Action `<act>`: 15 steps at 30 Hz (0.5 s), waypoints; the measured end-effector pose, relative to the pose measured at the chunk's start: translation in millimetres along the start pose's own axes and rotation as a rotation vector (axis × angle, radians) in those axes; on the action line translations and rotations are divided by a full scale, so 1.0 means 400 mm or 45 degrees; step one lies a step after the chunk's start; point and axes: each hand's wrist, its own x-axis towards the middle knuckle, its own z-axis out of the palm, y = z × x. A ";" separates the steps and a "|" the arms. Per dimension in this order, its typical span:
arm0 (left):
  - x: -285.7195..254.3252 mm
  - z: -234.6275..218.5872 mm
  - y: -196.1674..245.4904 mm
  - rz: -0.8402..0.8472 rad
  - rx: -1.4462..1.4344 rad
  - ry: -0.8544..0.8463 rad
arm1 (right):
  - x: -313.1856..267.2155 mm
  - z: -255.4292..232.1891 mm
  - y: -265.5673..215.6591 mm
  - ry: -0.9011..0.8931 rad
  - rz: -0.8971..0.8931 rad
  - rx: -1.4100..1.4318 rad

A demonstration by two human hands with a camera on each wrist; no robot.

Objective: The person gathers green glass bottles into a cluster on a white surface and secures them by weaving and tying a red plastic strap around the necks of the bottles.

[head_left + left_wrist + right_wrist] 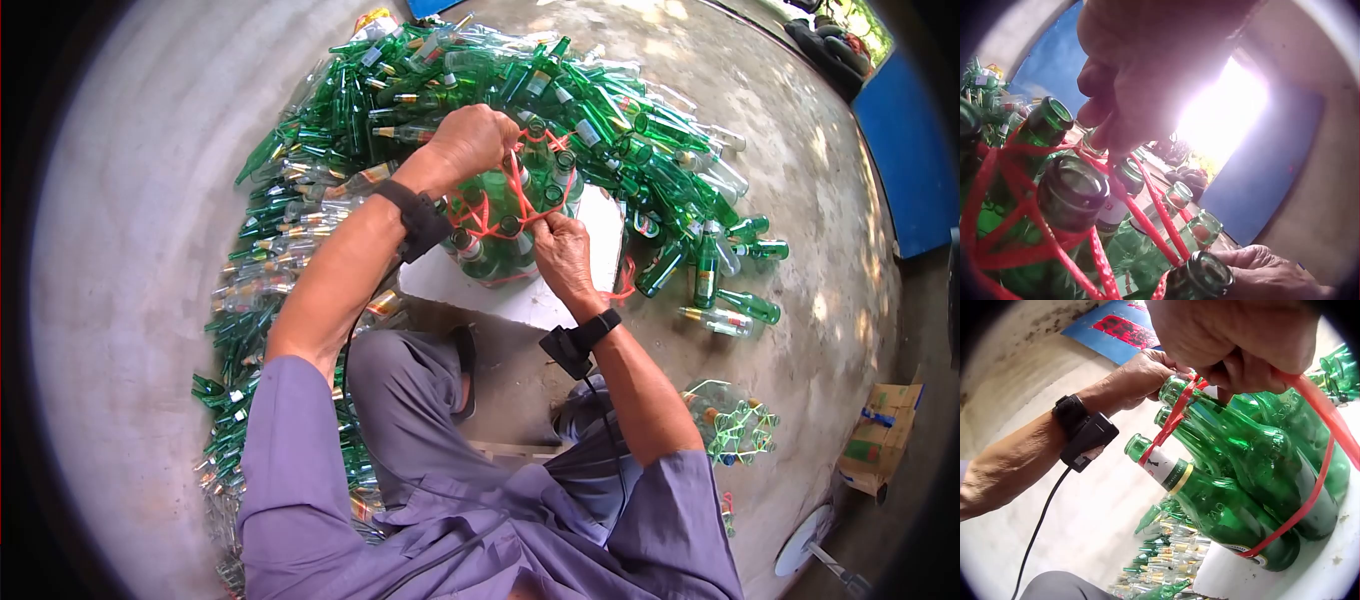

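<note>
A cluster of green glass bottles (480,262) stands upright on a white board (440,275), with red plastic strap (519,178) wound around and between the necks. My left hand (474,140) pinches the strap above the far-left necks; in the left wrist view that hand (1141,75) is over the bottle mouths. At the near-right side of the cluster, my right hand (566,255) grips strap close beside a neck. In the right wrist view, the right hand (1235,344) has curled fingers with red strap (1329,412) running out from them, and strap also encircles the bottles' lower bodies.
Heaped green and clear bottles (600,120) lie behind the board and down the left side. At the right are bottles bound with pale green strap (740,430), a cardboard box (880,436), a round-topped stool (803,540) and a blue panel (908,150).
</note>
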 end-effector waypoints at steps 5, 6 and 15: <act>0.039 0.014 -0.011 0.050 0.037 -0.028 | -0.006 0.017 -0.007 0.059 0.010 -0.004; 0.049 0.010 0.001 0.049 0.035 -0.029 | -0.006 0.022 -0.009 0.080 0.058 0.041; 0.115 0.022 0.011 -0.122 -0.003 -0.309 | -0.017 0.027 0.004 0.069 0.360 0.351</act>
